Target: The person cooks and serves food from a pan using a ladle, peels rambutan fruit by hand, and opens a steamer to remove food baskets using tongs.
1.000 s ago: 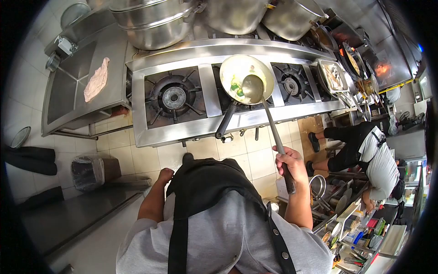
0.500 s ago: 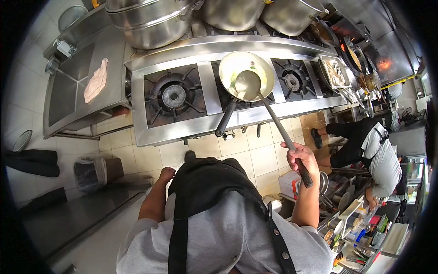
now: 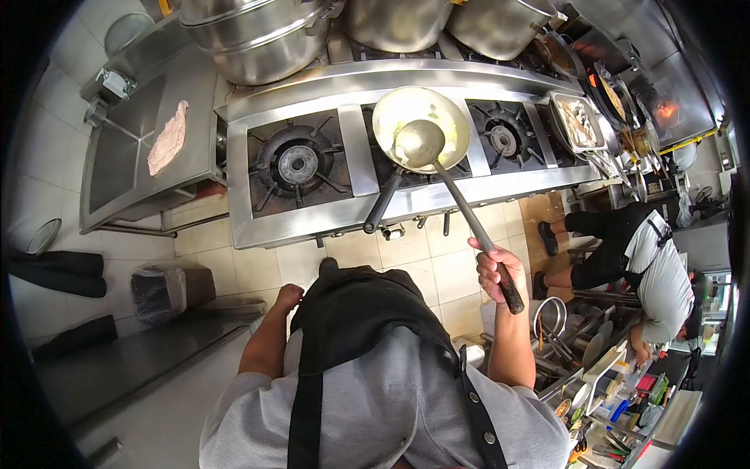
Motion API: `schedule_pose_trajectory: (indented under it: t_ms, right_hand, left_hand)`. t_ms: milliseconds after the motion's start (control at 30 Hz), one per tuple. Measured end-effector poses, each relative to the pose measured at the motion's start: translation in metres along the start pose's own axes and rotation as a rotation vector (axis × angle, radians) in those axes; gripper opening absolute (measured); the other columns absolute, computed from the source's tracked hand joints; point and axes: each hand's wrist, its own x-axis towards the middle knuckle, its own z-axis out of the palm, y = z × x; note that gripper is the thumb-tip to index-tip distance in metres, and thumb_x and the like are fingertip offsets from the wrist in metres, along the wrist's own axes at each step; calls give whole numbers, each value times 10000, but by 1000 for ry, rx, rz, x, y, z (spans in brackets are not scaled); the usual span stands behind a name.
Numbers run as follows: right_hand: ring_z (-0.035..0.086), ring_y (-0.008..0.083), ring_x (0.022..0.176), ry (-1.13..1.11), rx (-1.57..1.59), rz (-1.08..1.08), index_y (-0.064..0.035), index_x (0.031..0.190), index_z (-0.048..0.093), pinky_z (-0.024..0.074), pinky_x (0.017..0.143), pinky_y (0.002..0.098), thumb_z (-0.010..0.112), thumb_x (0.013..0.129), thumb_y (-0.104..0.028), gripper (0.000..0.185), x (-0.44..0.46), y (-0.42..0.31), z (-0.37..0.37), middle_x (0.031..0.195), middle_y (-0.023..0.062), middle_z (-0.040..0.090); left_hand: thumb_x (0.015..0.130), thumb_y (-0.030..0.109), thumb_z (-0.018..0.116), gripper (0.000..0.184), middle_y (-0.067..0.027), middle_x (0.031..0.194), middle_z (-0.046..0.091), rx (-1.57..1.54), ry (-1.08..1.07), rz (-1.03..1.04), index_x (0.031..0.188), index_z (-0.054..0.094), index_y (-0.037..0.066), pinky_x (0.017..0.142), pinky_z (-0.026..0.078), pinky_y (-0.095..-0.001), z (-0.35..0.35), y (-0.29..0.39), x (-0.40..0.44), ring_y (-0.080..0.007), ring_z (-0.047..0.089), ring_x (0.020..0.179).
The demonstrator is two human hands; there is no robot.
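A long-handled metal ladle (image 3: 423,144) has its bowl inside a pale frying pan (image 3: 457,117), which sits on the middle burner of the stove (image 3: 363,156). My right hand (image 3: 500,270) is wrapped round the dark end of the ladle's handle. Some pale and green food lies in the pan, partly hidden by the ladle. The pan's black handle (image 3: 383,205) points toward me, with no hand on it. Near my apron, my left hand (image 3: 290,296) hangs with its fingers curled; whether it holds anything is too small to make out.
Large steel pots (image 3: 273,51) stand behind the burners. A pink cloth (image 3: 168,139) lies on the steel counter to the left. At the right are a metal tray (image 3: 578,123) with utensils and a co-worker (image 3: 660,273) bending over a counter. A lined bin (image 3: 160,293) stands lower left.
My right hand moved right, then slightly back left, keeping hold of the ladle. The ladle's bowl has shifted left in the pan and covers more of the green food.
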Motion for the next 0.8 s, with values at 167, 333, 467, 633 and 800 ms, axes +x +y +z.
schedule_pose_trajectory:
  t_ms: [167,333,467,633,800]
  right_hand:
    - [542,164,518,-82,91,6,144,1322,371,449,422,272,435,921,-81,465,5,-6,-5,702,97,540]
    - [520,145,505,-51,27,-49,133,1317,387,424,403,262,445,924,-92,457,5,-20,-3,696,74,533]
    - [496,107,490,10,-139,-83,58,1248,497,411,420,224,520,903,-121,389,6,-37,-2,665,22,537]
    - [498,104,476,38,-195,-81,56,1233,511,400,406,217,520,896,-111,376,8,-44,9,661,21,539]
    - [491,111,465,-32,-234,-38,85,1246,496,398,390,220,511,893,-87,393,14,-30,42,658,31,524]
  left_hand:
    - [793,135,534,198,-74,604,592,59,5,54,634,608,45,403,391,-328,9,-1,-2,-157,543,471]
    - [766,190,534,228,-114,742,683,283,-27,211,762,711,47,581,500,-381,19,-24,4,-249,641,642]
    - [756,217,529,271,-148,857,699,309,93,218,840,737,65,743,518,-386,39,-44,-4,-292,668,820]
    - [757,222,527,282,-173,897,694,949,24,500,864,734,63,801,517,-376,45,-62,-26,-292,673,860]
    - [740,251,554,233,-168,797,684,522,239,410,745,704,73,730,517,-419,56,-118,-28,-329,660,795]
